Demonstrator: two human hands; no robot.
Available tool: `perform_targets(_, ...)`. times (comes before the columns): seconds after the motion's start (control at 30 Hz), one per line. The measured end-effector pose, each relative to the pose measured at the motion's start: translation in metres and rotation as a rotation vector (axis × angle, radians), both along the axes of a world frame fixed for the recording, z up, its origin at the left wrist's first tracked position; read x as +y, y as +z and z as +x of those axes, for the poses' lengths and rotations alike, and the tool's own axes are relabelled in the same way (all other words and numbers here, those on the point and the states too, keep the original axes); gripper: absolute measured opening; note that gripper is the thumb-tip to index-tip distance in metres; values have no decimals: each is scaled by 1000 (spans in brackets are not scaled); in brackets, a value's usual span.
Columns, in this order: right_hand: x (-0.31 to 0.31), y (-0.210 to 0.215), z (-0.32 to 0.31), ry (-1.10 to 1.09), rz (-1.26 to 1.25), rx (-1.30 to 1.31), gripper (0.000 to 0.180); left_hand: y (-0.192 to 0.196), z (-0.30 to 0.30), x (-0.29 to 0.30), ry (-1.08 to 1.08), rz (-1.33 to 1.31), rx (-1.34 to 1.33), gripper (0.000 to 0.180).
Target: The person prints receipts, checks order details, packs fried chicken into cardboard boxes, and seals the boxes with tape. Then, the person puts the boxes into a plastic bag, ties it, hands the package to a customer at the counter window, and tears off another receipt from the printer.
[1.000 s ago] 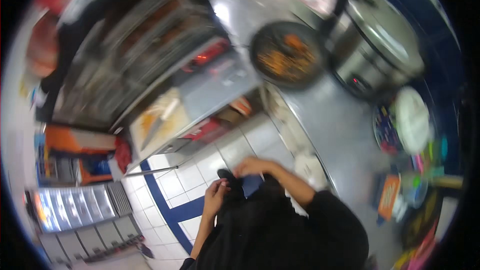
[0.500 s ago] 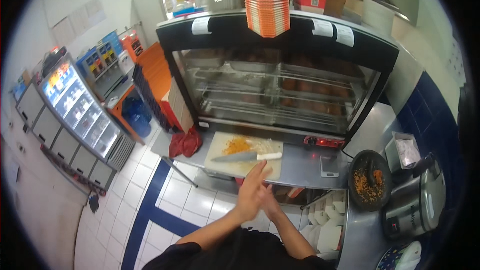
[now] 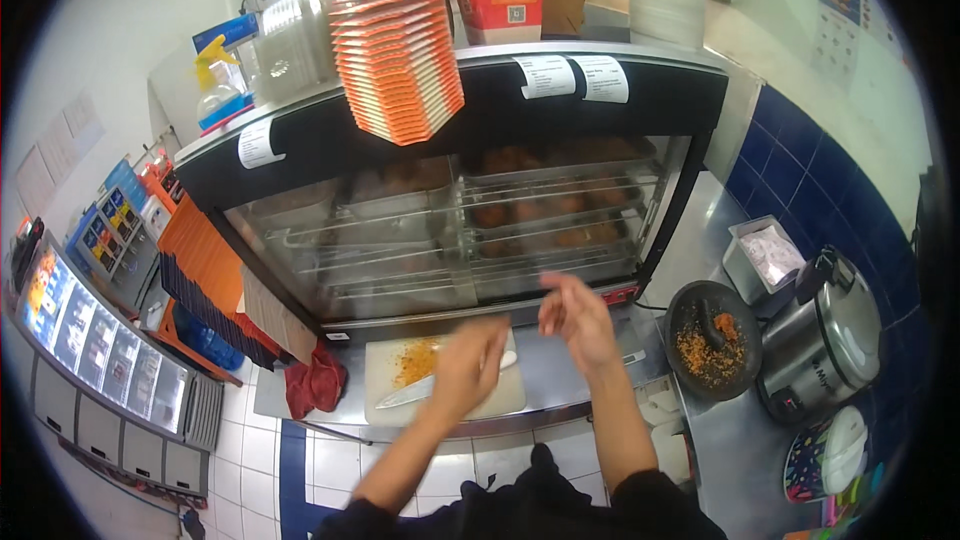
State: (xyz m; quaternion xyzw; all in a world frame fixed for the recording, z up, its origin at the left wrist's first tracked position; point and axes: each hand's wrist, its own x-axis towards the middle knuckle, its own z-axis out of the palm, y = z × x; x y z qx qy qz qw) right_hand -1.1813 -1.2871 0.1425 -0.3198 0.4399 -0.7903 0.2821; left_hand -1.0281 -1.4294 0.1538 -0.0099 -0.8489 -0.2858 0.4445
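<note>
My left hand (image 3: 473,365) is blurred by motion above the cutting board, and its fingers are smeared. It covers part of a kitchen knife (image 3: 408,392), whose blade points left and whose white handle shows just beyond my hand. The pale cutting board (image 3: 500,403) lies on the steel counter with orange crumbs (image 3: 414,358) on it. To the right, my right hand (image 3: 582,325) is raised in front of the glass food warmer (image 3: 450,285), holding nothing, its fingers apart.
A red cloth (image 3: 315,382) lies left of the board. On the right stand a dark stone mortar (image 3: 690,320) holding an orange crumbly mix, a metal container of white stuff (image 3: 768,252) and a steel cooker (image 3: 825,340). Stacked orange cartons (image 3: 398,60) overhang the warmer's top.
My hands were close together and have moved apart, the left over the knife and the right toward the warmer. The view has shifted closer to the warmer.
</note>
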Motion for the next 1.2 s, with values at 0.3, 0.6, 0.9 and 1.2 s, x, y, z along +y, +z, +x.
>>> perform_targets(0.3,-92,143,-89,-235,-367,270,76,226,-166,-20,378,-441,284,26)
perform_targets(0.6,-101,143,-103,-233,-365,78,24,230,-175,-21,512,-398,-14,22)
perform_targets(0.9,-96,141,-111,-269,-330,41,24,230,-183,-22,610,-537,38,32)
perform_targets(1.2,-61,136,-134,-688,-503,227,46,222,-186,-22,622,-680,85,36)
